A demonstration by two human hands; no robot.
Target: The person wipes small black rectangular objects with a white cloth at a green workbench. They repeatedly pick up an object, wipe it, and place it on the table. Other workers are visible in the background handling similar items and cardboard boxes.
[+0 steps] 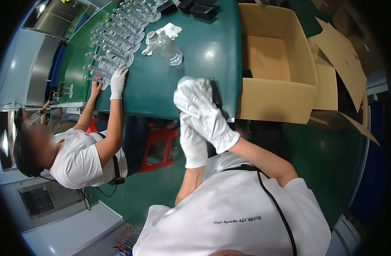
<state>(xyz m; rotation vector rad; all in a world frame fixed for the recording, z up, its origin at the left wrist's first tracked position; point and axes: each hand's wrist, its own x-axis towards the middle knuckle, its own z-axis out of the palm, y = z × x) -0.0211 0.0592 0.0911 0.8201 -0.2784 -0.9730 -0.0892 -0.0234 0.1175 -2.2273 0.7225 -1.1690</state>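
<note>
Item: dark flat piece (215, 94), lying at the near edge of the green table (195, 51), largely covered by gloves. Right hand (204, 112) and left hand (192, 143) are pressing together over it (grip unclear). Cardboard box (275, 68) alongside is standing open, seemingly empty; packing is apparently barely starting.

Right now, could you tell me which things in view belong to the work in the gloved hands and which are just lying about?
In hand:
- left hand and right hand, white-gloved, pressed together
- dark flat piece behind them, mostly hidden

Lying about:
- open cardboard box
- plastic bottle
- rows of clear pieces by a co-worker's gloved hand
- green table
</note>
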